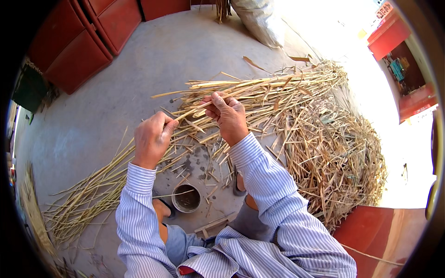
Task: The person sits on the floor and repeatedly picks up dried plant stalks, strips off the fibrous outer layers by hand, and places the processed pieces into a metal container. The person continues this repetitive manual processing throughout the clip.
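A pale straw stalk [191, 111] was held slantwise btwn both hands, in front of the body & above the grey floor [106, 88]. Its lower-L part was gripped by the L hand [153, 139], w/ thumb pressed agst curled fingers. Farther up & R, it was pinched by the R hand [227, 116] btwn thumb & fingertips. Both arms were covered by striped sleeves [273, 180], blue/wht.

Just beyond the R hand, a long bundle of stalks [278, 83] was laid out roughly L to R; whether it was touched by that hand couldn't be told. On the R side, a big heap of dry leaf scraps [338, 167] was piled up. At lower L, a loose spread of thin stalks [88, 204] was fanned out on the floor.

Btwn the feet, a round bowl [186, 211] w/ dark contents was set, its L rim crossed by a thin strip [163, 196]. Short cut bits [211, 191] were scattered nearby. At the far side, red cabinets [74, 55] were seen upper L, & a whitish sack [259, 21] top centre.
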The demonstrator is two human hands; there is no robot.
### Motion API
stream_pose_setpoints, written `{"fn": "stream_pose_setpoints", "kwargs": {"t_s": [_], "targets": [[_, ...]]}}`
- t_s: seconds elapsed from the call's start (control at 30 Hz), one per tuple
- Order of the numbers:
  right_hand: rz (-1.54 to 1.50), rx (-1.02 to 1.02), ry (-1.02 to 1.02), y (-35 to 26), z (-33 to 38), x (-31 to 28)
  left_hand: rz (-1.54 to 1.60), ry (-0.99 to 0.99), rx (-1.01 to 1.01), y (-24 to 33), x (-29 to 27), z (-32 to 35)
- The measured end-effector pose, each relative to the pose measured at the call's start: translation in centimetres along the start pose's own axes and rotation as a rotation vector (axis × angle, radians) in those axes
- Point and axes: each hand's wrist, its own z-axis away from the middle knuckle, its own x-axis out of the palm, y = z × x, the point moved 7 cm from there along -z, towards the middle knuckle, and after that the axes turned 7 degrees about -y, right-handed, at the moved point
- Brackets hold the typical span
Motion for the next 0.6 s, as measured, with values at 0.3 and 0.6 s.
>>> {"fn": "stream_pose_setpoints", "kwargs": {"t_s": [0.3,0.6], "targets": [[0.006,-0.112,0.207,-5.4,-1.4,-6.7,0.107,-0.071,-0.066,-2.3,-5.8,1.9],[-0.012,-0.041,0.096,-2.4,-0.2,-3.2,-0.046,-0.014,0.089,0.6,-1.7,0.1]]}}
